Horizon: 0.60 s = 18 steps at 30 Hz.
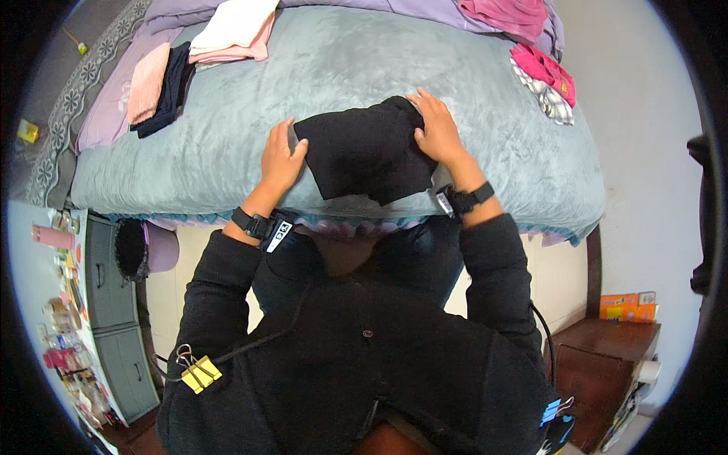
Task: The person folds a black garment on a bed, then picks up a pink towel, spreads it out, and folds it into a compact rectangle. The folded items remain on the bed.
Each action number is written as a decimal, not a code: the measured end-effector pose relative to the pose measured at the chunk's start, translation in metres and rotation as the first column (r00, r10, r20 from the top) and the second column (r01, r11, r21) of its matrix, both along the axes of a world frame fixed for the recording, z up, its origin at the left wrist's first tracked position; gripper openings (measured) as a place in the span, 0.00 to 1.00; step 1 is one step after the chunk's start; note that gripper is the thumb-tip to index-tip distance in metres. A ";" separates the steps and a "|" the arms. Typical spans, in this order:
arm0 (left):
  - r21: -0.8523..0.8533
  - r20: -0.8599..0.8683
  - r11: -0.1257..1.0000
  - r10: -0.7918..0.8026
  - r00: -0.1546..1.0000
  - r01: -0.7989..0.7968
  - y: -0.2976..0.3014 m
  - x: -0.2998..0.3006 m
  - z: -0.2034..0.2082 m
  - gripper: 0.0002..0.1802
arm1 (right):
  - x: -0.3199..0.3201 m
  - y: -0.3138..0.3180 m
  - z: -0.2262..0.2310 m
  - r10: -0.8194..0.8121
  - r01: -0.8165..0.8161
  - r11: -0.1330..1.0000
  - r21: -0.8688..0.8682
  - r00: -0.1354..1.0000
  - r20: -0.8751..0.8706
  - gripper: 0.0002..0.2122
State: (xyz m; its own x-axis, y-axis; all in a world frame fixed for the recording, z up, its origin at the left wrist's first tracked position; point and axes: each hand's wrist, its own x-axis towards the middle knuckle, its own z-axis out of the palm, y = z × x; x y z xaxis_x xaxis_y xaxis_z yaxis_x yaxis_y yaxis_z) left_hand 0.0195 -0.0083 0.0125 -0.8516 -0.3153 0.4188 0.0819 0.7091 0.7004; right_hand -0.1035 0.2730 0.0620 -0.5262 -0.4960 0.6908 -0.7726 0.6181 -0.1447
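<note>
A black folded garment (pixel 364 152) lies on the grey-blue blanket in front of me, its outline uneven; I cannot tell what kind of clothing it is. My left hand (pixel 283 158) rests at its left edge, thumb touching the cloth and the fingers stretched along the side. At the upper right edge, my right hand (pixel 440 130) lies with fingers extended and its thumb against the fabric. Both hands look open, flanking the garment. The underside of the cloth is hidden.
Folded pink and dark clothes (pixel 149 85) and a white-and-pink pile (pixel 233 34) lie at the bed's left. Pink and plaid clothing (pixel 544 76) sits at the right. A cluttered grey cabinet (pixel 114 262) stands left, a brown wooden cabinet (pixel 607 349) right.
</note>
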 end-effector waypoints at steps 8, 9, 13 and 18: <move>-0.591 0.096 0.720 -0.386 0.917 0.365 0.062 0.022 0.026 0.27 | -0.006 0.023 -0.001 0.261 -0.297 0.955 -0.030 0.782 0.566 0.11; -0.605 0.112 0.704 -0.387 0.915 0.372 0.060 0.022 0.024 0.25 | 0.006 0.038 0.000 0.277 -0.318 0.948 -0.025 0.782 0.558 0.11; -0.604 0.127 0.648 -0.497 0.858 0.464 0.054 0.019 0.012 0.15 | 0.026 0.062 0.001 0.258 -0.314 0.948 0.055 0.856 0.447 0.18; -0.530 0.189 0.506 -0.712 0.676 0.681 0.071 0.015 0.010 0.09 | -0.015 0.024 -0.008 0.228 -0.272 0.961 0.048 0.880 0.417 0.32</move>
